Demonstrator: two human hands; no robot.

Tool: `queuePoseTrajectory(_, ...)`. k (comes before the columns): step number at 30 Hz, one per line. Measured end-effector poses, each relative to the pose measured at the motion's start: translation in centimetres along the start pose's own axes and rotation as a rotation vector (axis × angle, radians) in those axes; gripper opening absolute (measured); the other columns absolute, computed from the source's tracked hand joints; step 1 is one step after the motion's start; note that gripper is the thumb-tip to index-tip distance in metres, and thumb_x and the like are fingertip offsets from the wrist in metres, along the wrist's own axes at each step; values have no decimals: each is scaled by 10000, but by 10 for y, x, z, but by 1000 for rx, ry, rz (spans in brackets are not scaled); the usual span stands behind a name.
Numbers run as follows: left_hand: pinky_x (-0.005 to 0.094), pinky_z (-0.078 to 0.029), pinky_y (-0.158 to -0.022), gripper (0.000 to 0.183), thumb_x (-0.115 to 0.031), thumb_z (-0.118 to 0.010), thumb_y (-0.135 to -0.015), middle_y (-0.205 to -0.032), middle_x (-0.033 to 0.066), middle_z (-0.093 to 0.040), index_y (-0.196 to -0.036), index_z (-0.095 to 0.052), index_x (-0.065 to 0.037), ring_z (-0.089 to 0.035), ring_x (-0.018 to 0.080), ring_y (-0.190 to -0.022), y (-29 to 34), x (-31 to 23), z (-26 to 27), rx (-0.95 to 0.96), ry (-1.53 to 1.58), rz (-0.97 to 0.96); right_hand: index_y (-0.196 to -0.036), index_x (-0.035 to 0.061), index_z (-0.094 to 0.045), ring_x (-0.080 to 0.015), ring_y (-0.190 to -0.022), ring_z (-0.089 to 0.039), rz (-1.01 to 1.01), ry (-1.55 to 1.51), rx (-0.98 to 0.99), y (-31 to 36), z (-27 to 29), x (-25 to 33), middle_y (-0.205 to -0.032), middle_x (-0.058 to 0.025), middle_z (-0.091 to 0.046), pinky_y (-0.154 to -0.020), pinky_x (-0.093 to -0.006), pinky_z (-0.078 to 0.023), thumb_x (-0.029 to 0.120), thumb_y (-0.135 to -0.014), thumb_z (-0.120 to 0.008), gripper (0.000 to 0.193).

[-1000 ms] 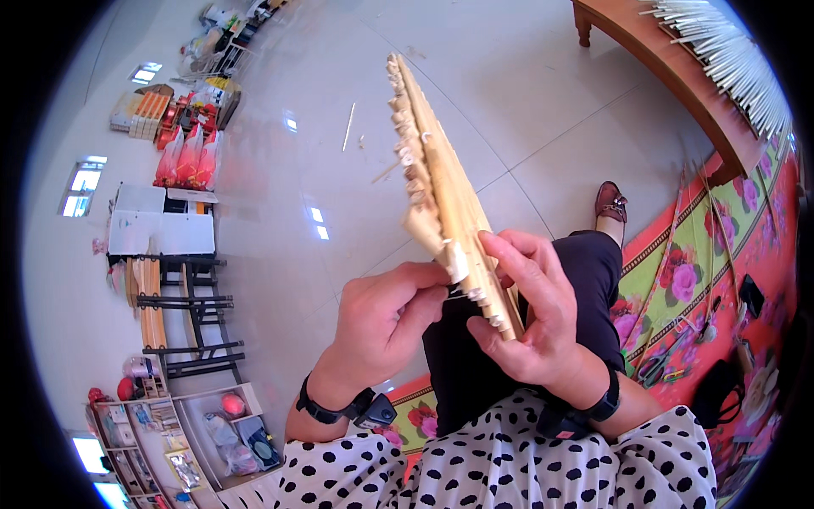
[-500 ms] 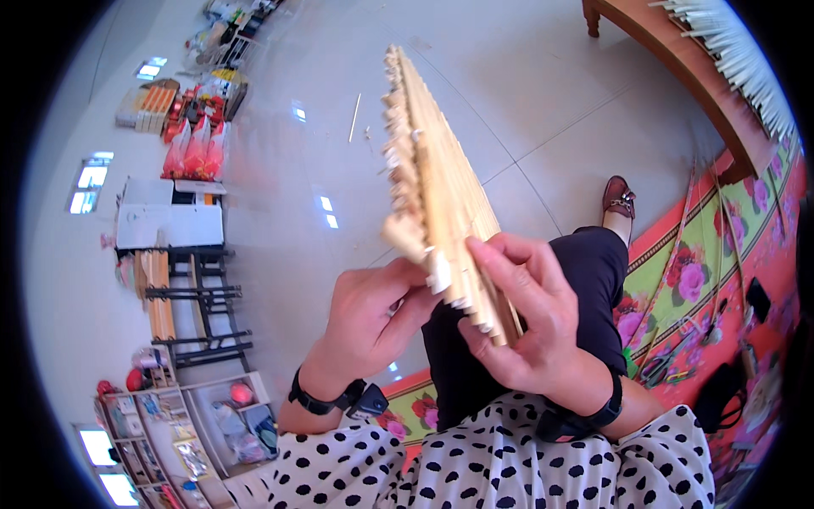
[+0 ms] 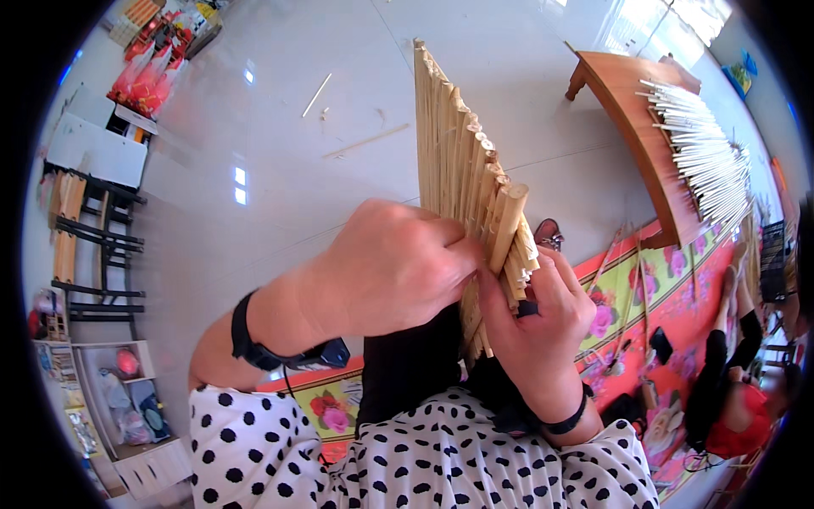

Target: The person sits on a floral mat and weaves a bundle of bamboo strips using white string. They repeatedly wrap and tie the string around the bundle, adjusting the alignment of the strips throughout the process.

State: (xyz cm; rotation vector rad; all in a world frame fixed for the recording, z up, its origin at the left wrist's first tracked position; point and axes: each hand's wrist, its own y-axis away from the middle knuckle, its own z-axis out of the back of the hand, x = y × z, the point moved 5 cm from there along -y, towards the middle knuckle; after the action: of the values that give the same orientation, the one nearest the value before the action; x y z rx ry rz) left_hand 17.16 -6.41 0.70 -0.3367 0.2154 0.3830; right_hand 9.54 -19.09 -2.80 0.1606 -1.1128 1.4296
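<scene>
A long mat of pale reed sticks (image 3: 439,140) stands on edge in front of me, stretching away over the floor. Its cut round ends face right. One thicker stick (image 3: 510,222) slants out at the near end. My left hand (image 3: 394,263) reaches in from the left, fingers pinched against the near sticks; whether they also hold a thread is hidden. From below, my right hand (image 3: 543,331) is closed around the near end, thumb on the left and fingers on the right.
A brown wooden table (image 3: 617,97) at the far right bears many thin white sticks (image 3: 699,153). A floral mat (image 3: 606,318) covers the right floor, where a person in red (image 3: 739,420) sits. Loose sticks (image 3: 317,95) lie on the tiles. Shelves (image 3: 114,360) and red bags (image 3: 148,81) are left.
The reed mat has turned, so its stick ends face right instead of left. My left hand has come across its near side. The view has swung right, bringing the seated person in.
</scene>
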Motion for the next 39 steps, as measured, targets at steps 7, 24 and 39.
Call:
queuePoseTrajectory(7, 368, -442, -460, 154, -108, -704, -673, -574, 36, -504, -667, -551, -89, -561, 240, -520, 11, 17, -6, 24, 83, -194, -976, 22, -707, -271, -603, -664, 2, 153, 20, 4, -6, 17, -796, -115, -689, -532, -322, -523, 92, -760, -809, 249)
queuePoseTrajectory(24, 243, -483, -556, 81, 28, -635, -914, -783, 62, -629, -982, -678, 18, -604, 139, -626, 84, 31, 6, -443, 869, 233, -633, 8, -402, -159, -482, -354, -153, 15, -125, 6, 1, -20, -580, -72, -410, -445, -295, -303, 82, -739, -821, 439)
queuePoseTrajectory(39, 401, -605, -534, 39, -44, -624, -929, -1040, 205, -550, -922, -604, -77, -660, 294, -805, 130, 17, 1, -904, 1463, 79, -1055, -58, -653, -161, -638, -632, -75, 65, -120, 30, 5, -16, -912, -153, -691, -575, -255, -513, 73, -724, -811, 389)
